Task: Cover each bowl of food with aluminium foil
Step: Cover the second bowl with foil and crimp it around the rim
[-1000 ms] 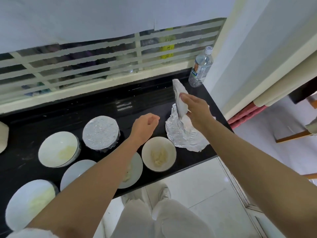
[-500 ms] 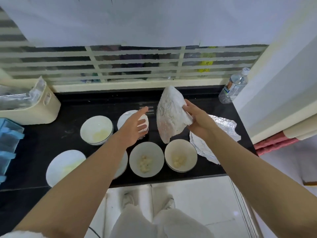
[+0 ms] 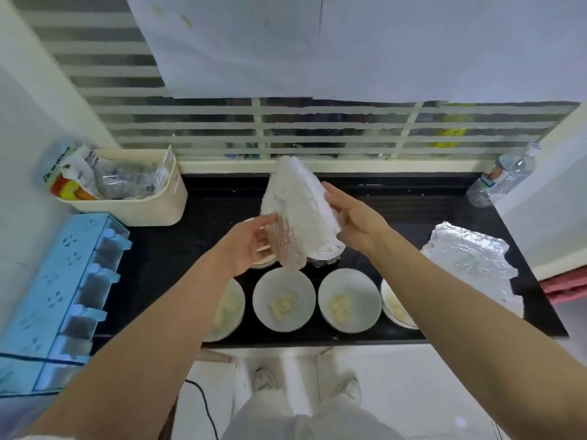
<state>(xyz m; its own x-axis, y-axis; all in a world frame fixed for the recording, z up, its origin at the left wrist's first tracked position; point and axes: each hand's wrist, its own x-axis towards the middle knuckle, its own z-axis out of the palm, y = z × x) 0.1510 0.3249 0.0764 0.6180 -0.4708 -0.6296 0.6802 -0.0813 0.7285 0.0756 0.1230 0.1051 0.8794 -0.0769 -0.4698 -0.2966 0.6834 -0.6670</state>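
The left hand pinches the foil sheet at its 7 o'clock corner, the right hand grips its 3 o'clock edge; a bowl behind looks foil-covered.

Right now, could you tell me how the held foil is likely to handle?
The foil is probably light and floppy: it bends between the left hand and right hand. Its wrinkled surface suggests it creases easily. The spare sheet's ragged edge hints it tears easily.
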